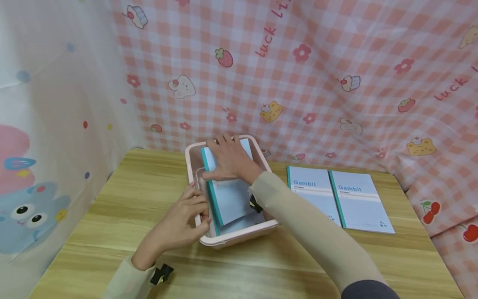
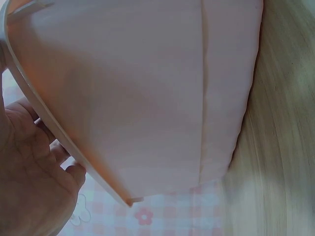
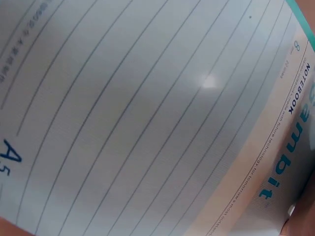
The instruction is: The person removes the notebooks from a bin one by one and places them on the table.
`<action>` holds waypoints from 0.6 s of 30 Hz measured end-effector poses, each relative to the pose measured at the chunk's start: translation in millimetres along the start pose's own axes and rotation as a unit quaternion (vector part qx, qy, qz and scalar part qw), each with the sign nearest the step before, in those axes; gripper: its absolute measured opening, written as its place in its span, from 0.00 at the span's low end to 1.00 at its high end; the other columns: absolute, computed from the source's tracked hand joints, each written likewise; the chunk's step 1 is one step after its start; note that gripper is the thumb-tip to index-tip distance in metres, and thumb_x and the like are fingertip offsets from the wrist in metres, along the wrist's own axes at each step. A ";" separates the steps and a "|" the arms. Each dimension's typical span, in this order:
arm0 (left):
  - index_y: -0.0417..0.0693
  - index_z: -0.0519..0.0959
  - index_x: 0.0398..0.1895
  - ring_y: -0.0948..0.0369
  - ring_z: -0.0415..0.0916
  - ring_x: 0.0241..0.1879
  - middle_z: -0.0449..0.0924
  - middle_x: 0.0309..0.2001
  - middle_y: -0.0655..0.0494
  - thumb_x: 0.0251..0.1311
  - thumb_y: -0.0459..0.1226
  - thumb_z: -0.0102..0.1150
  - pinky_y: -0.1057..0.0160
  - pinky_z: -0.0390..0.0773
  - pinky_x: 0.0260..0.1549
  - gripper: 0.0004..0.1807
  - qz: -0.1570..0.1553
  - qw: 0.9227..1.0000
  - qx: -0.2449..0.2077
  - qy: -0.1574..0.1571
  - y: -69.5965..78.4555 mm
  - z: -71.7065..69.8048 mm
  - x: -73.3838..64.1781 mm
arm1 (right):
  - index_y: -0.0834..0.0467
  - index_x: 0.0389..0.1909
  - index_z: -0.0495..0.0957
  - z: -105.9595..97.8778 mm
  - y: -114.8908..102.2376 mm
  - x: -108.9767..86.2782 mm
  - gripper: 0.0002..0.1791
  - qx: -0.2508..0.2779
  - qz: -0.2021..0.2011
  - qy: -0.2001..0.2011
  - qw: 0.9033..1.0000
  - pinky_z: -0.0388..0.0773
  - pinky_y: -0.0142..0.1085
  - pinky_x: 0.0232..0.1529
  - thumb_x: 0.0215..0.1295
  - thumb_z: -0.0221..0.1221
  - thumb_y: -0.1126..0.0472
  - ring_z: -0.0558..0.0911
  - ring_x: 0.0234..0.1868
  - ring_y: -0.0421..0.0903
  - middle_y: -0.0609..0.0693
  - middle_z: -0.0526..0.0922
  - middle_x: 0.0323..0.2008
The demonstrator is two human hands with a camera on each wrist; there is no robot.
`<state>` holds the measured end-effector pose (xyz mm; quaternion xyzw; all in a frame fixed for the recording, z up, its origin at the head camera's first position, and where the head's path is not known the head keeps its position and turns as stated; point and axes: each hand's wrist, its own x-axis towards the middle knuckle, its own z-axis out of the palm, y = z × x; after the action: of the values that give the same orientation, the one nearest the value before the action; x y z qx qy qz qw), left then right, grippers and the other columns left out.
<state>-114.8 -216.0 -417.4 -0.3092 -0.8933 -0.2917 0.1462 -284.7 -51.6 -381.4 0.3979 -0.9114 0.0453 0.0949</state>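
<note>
A pale pink plastic bin (image 1: 239,236) stands on the table, its outer wall (image 2: 133,98) filling much of the left wrist view. My left hand (image 1: 179,220) holds the bin's left rim, fingers hooked over it. Inside the bin, my right hand (image 1: 229,160) spreads across a light blue notebook (image 1: 233,203) with a teal spine, thumb at the spine side and fingers at the far edge. That notebook's lined cover (image 3: 147,118) lies close to the right wrist camera. Beneath it, part of another notebook (image 1: 237,226) shows; the rest is hidden.
To the right of the bin, two matching Gambit notebooks, a nearer-to-bin one (image 1: 310,189) and an outer one (image 1: 360,199), lie side by side on the wooden table (image 1: 142,195). A checked pink cloth (image 1: 239,83) hangs behind the table.
</note>
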 end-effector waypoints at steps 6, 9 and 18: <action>0.60 0.69 0.20 0.65 0.66 0.49 0.74 0.31 0.69 0.50 0.35 0.60 0.43 0.51 0.82 0.11 -0.002 1.000 -0.003 -0.006 1.6 2.0 2.7 | 0.52 0.53 0.66 -21.9 8.5 -6.0 0.40 0.019 0.011 0.046 0.999 0.60 0.43 0.44 0.53 0.59 0.25 0.65 0.44 0.49 0.50 0.70 0.45; 0.60 0.70 0.20 0.65 0.65 0.48 0.74 0.30 0.70 0.50 0.35 0.60 0.47 0.49 0.83 0.11 -0.010 1.000 -0.003 -0.009 2.3 1.4 2.8 | 0.52 0.51 0.65 -36.4 11.4 -7.4 0.38 0.033 0.013 0.070 0.997 0.58 0.43 0.43 0.52 0.60 0.27 0.63 0.44 0.49 0.49 0.68 0.42; 0.60 0.70 0.20 0.65 0.66 0.49 0.74 0.29 0.71 0.48 0.35 0.61 0.45 0.49 0.83 0.11 -0.011 1.000 0.000 -0.003 2.0 2.0 0.4 | 0.52 0.53 0.66 -78.2 14.5 -12.7 0.40 0.049 0.020 0.133 0.990 0.65 0.44 0.46 0.49 0.57 0.27 0.67 0.47 0.50 0.50 0.71 0.46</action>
<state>-114.0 -213.4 -417.9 -0.3001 -0.8971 -0.2921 0.1408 -276.2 -20.3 -307.8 0.3739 -0.8952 0.1441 0.1950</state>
